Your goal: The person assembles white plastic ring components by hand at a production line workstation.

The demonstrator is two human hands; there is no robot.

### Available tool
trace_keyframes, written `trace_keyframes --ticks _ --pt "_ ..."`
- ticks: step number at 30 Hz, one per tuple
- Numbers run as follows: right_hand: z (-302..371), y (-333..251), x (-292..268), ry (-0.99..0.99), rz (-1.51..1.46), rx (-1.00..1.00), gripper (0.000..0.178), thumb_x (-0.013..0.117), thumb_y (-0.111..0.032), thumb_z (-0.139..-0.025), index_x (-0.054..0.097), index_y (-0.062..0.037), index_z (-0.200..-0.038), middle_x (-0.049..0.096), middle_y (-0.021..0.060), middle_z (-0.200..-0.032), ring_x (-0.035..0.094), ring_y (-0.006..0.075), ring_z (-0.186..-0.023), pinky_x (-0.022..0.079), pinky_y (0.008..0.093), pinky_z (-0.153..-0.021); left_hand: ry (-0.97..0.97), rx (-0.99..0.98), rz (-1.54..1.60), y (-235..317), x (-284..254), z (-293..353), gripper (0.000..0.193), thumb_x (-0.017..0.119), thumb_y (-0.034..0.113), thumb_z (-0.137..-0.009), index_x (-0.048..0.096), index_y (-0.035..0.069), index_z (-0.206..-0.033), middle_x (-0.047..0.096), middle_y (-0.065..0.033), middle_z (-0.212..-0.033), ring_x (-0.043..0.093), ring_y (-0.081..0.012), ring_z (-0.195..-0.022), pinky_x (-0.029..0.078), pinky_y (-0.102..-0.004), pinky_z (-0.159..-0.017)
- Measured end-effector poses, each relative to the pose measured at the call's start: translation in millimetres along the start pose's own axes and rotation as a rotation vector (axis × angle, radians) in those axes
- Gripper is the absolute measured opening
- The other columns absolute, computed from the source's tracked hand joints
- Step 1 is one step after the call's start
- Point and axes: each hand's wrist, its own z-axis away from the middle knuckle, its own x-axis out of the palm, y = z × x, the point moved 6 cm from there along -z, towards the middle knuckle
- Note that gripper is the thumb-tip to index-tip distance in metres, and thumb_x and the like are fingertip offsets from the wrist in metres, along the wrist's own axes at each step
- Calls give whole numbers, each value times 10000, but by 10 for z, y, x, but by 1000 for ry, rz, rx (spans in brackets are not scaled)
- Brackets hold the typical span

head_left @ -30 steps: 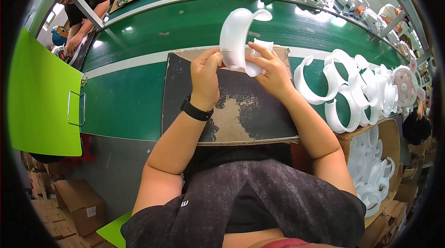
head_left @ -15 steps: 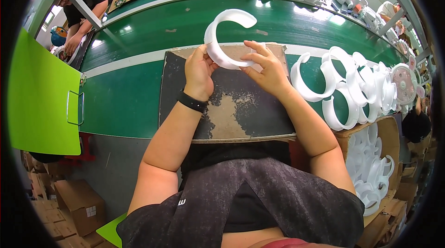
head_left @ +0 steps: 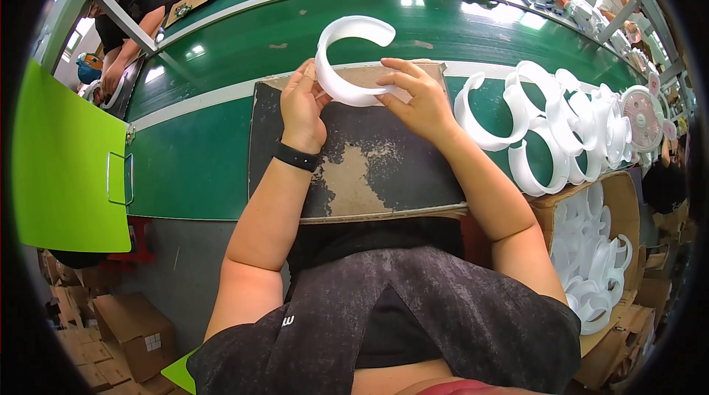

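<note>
One white arc (head_left: 338, 84) in left hand (head_left: 301, 108), right hand (head_left: 421, 103); shirt (head_left: 317, 310) lettered.

In your left hand (head_left: 303, 116), the curved white piece (head_left: 347, 93) looks like smooth, softly glossy plastic. Below that hand, the board (head_left: 362, 155) has a matt dark face with rough, papery brown patches; beyond the hand, the green belt (head_left: 288, 33) looks glossy.

The clothing is a mottled charcoal, short-sleeved cloth top (head_left: 458, 310) — black triangular fabric panel (head_left: 391, 339) at its middle, small white printed mark (head_left: 287, 320) left of that. Plain black cloth (head_left: 384, 237) borders the top; beyond it, a black strap (head_left: 297, 156) rings the left hand's (head_left: 303, 116) wrist.
</note>
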Motion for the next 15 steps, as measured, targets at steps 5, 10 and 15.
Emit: trace_keyframes --ticks 5,10,15 --pt "5 56 33 -31 129 28 300 724 -265 -728 656 -128 -986 508 112 -1291 447 321 -1216 402 398 -977 104 95 -88 46 -43 -12 412 536 216 -919 424 32 -1270 525 -93 -1172 493 -146 -1077 416 -318 -896" --pt "35 230 117 -128 287 120 410 744 -321 -704 638 -158 -1064 410 145 -1379 315 362 -1316 329 421 -1048 57 223 -191 159 39 41 512 554 190 -893 364 12 -1334 437 -133 -1272 357 -193 -1227 222 -342 -1061" --pt "48 319 129 -155 141 261 395 734 -327 -716 639 -154 -1058 428 152 -1360 514 319 -1147 420 377 -948 87 190 -202 161 -7 39 499 552 180 -889 376 11 -1324 417 -140 -1295 359 -196 -1227 225 -327 -1059"
